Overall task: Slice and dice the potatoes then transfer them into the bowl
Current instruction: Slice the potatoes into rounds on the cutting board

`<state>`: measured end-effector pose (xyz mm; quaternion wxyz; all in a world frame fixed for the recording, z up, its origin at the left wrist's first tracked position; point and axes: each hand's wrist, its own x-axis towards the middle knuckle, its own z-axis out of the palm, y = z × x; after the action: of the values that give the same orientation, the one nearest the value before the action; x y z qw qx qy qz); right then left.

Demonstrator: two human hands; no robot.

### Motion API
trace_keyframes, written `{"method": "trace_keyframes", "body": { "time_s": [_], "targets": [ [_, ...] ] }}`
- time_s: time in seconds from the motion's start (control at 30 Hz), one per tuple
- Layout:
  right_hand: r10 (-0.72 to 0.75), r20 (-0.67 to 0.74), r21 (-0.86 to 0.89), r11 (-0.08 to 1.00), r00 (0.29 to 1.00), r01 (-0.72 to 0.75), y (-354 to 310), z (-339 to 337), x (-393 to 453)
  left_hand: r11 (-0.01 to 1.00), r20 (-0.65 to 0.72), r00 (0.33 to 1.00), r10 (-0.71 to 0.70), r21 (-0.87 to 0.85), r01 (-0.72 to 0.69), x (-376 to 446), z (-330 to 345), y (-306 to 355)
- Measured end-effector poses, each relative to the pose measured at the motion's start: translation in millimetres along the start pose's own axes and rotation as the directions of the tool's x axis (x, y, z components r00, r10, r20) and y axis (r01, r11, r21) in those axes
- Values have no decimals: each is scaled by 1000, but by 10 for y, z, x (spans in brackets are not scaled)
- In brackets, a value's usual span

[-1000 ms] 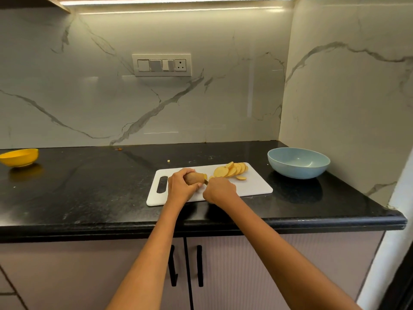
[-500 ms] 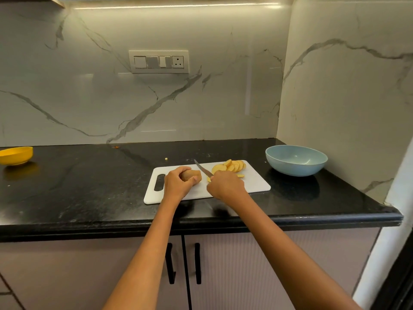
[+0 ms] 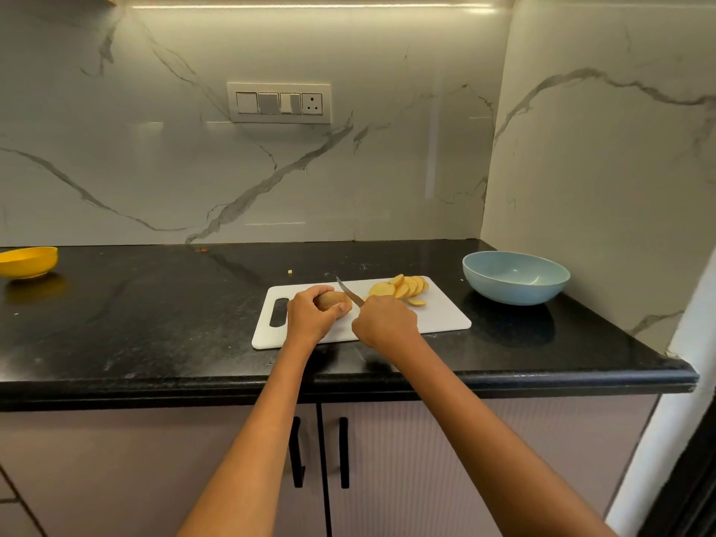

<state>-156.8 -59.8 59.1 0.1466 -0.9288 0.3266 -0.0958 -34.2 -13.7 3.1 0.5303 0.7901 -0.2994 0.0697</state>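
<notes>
My left hand [image 3: 310, 315] grips the potato [image 3: 332, 300] on the cutting board [image 3: 441, 317]. My right hand [image 3: 385, 321] clamps the knife [image 3: 348, 290], blade beside the potato's cut end; slices [image 3: 401, 288] lie near the blue bowl [image 3: 515, 279].

Left grip [image 3: 310, 316] curled; right grip [image 3: 385, 322] clenched.

Light strip [image 3: 310, 3] under the cabinet shining brightly, wall [image 3: 155, 168] glaring softly, counter [image 3: 155, 323] reflecting, edges bending.
</notes>
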Motion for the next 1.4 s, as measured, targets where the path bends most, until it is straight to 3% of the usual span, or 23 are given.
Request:
{"method": "trace_keyframes", "body": {
  "time_s": [0.3, 1.0, 1.23, 1.4],
  "targets": [
    [-60, -60, -88, 995, 996, 55, -53, 63, -74, 1000, 1, 1000, -6, 2, 6, 19, 20, -25],
    [-26, -75, -90, 996, 997, 19, -94, 95, -40, 1000, -4, 1000, -4, 3, 4, 15, 21, -22],
    [7, 83, -56, 998, 997, -2, -72, 147, 83, 1000, -5, 1000, 22, -3, -22, -11, -4, -12],
    [43, 69, -76, 996, 997, -38, 189, 75, 13, 1000, -6, 1000, -22, -2, 22, 30, 12, -39]
  ]
}}
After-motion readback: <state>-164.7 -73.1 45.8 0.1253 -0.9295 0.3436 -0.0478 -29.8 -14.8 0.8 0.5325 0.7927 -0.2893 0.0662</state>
